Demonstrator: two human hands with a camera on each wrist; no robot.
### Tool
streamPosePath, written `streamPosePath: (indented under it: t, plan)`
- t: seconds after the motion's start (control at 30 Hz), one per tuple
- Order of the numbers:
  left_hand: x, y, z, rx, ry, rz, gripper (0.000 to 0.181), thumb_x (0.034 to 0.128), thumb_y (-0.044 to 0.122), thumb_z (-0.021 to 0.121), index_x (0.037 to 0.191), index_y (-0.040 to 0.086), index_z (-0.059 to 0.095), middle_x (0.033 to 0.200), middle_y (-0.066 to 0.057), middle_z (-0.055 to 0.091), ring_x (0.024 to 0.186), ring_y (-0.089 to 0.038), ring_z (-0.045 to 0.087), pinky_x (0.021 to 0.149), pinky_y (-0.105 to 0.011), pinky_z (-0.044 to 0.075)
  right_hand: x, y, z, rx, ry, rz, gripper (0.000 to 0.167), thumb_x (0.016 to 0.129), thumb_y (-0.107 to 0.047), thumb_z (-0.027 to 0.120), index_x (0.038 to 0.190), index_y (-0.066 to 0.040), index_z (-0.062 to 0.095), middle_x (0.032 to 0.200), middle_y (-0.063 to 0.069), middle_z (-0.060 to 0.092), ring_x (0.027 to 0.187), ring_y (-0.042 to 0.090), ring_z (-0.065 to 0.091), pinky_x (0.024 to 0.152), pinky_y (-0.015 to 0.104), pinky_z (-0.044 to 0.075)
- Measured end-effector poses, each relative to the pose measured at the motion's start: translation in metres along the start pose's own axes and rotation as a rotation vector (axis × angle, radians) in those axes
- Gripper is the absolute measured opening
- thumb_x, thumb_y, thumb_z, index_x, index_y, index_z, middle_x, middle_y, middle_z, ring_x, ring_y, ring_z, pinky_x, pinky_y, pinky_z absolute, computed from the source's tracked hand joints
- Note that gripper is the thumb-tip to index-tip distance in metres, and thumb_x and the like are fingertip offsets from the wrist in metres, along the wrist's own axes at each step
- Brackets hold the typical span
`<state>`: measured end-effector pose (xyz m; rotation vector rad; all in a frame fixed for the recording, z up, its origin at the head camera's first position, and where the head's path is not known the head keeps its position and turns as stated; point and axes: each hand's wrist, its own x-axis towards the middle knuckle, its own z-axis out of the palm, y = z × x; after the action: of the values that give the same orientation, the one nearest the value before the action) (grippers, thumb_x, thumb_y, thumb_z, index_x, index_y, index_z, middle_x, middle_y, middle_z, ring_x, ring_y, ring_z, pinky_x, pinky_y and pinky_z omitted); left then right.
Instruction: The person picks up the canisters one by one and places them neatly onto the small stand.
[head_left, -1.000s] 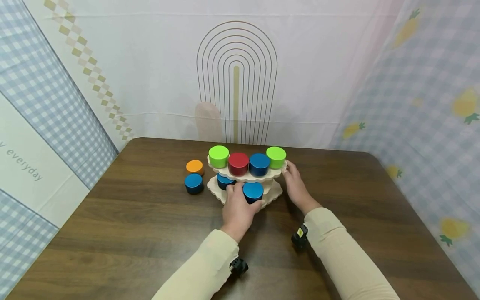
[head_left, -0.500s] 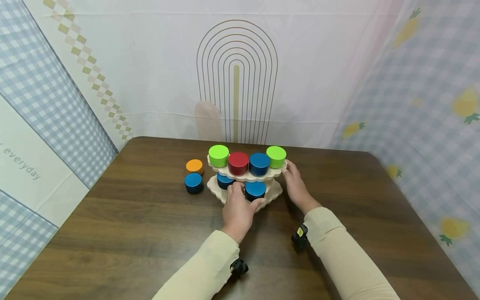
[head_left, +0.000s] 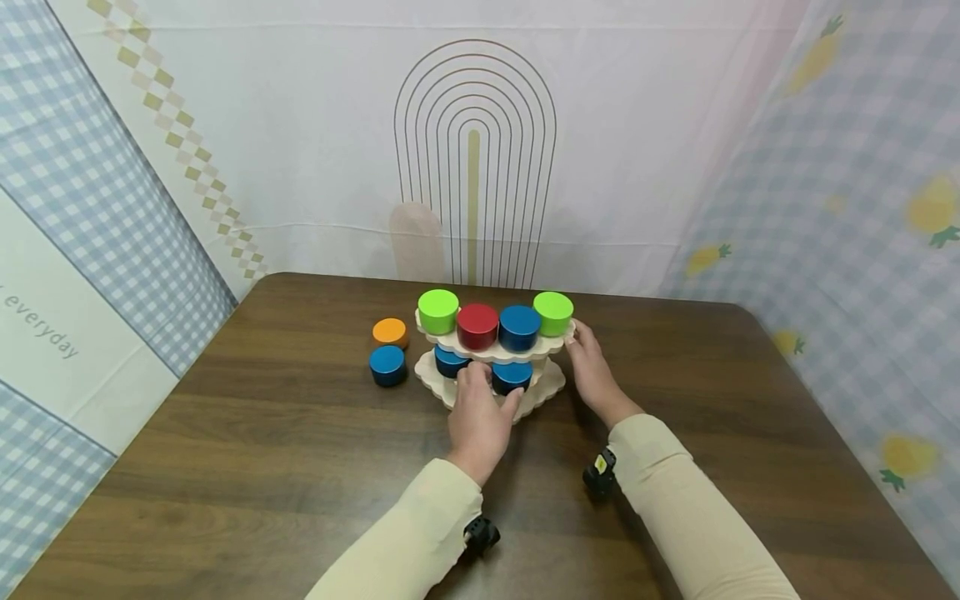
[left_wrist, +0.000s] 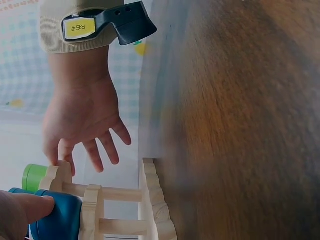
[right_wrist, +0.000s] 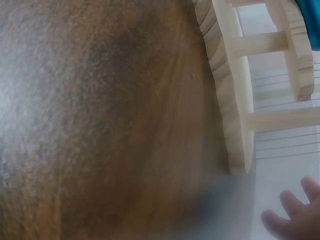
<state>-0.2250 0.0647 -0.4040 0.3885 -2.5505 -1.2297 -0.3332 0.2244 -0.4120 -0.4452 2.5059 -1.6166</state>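
A pale wooden tiered stand (head_left: 551,385) with scalloped boards stands on the table. My left hand (head_left: 480,421) is at its front, holding a blue round block (head_left: 512,377) on a level below the top board. In the left wrist view, the thumb (left_wrist: 39,206) lies on that blue block; the other fingertips are hidden. My right hand (head_left: 592,371) pinches the right end of the top board between thumb and forefinger, its remaining fingers spread. Along the top board sit two green blocks (head_left: 553,313), a red block (head_left: 477,326) and a dark blue block (head_left: 519,327).
Another blue block (head_left: 452,360) is on the lower part of the stand, at left. To the stand's left, an orange block (head_left: 390,332) and a blue block (head_left: 387,366) rest on the brown table (head_left: 262,450). A patterned cloth (head_left: 315,150) hangs behind.
My left hand has pushed the blue round block slightly back and in under the top board, and its thumb has shifted forward. The right hand stays at the board's end.
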Motion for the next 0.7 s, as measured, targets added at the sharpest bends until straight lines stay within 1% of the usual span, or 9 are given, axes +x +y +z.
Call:
streamPosePath:
  t: [0.1,0.2,0.33,0.53,0.7]
  plan:
    - [0.000,0.001,0.002,0.002,0.001,0.007,0.041,0.0845,0.028,0.075,0.110,0.008,0.050,0.103,-0.008,0.050,0.096,-0.023,0.055,0.077,-0.041,0.052,0.000,0.003,0.001,-0.008,0.011,-0.013,0.055,0.105,-0.033,0.021,0.153,-0.007,0.014,0.157,0.017,0.014,0.144,0.035,0.016,0.114,0.059,0.014]
    - [0.001,0.002,0.004,0.001,0.015,0.019,0.040,0.0847,0.028,0.075,0.108,0.008,0.050,0.101,-0.008,0.049,0.093,-0.023,0.055,0.075,-0.041,0.051,0.000,0.003,0.001,-0.013,0.013,-0.018,0.055,0.105,-0.034,0.021,0.153,-0.006,0.014,0.157,0.017,0.014,0.144,0.035,0.016,0.113,0.060,0.014]
    - [0.001,0.003,0.007,0.004,0.023,0.028,0.040,0.0853,0.028,0.075,0.108,0.008,0.049,0.102,-0.009,0.049,0.092,-0.024,0.056,0.074,-0.041,0.051,0.000,0.003,0.001,-0.017,0.015,-0.023,0.055,0.105,-0.034,0.022,0.152,-0.006,0.015,0.156,0.017,0.015,0.143,0.035,0.018,0.113,0.060,0.015]
    - [0.002,0.005,0.011,0.008,0.012,-0.003,0.042,0.0856,0.029,0.074,0.113,0.009,0.049,0.107,-0.009,0.050,0.096,-0.024,0.058,0.078,-0.042,0.052,0.001,0.002,0.001,-0.020,0.017,-0.013,0.055,0.105,-0.034,0.022,0.152,-0.006,0.015,0.156,0.017,0.016,0.143,0.035,0.018,0.113,0.060,0.016]
    - [0.003,0.006,0.013,0.015,0.020,-0.010,0.040,0.0858,0.029,0.074,0.110,0.009,0.049,0.105,-0.009,0.050,0.094,-0.025,0.059,0.076,-0.042,0.052,0.001,0.003,0.002,-0.013,0.014,-0.010,0.055,0.105,-0.034,0.022,0.152,-0.006,0.015,0.156,0.016,0.016,0.143,0.035,0.018,0.113,0.060,0.016]
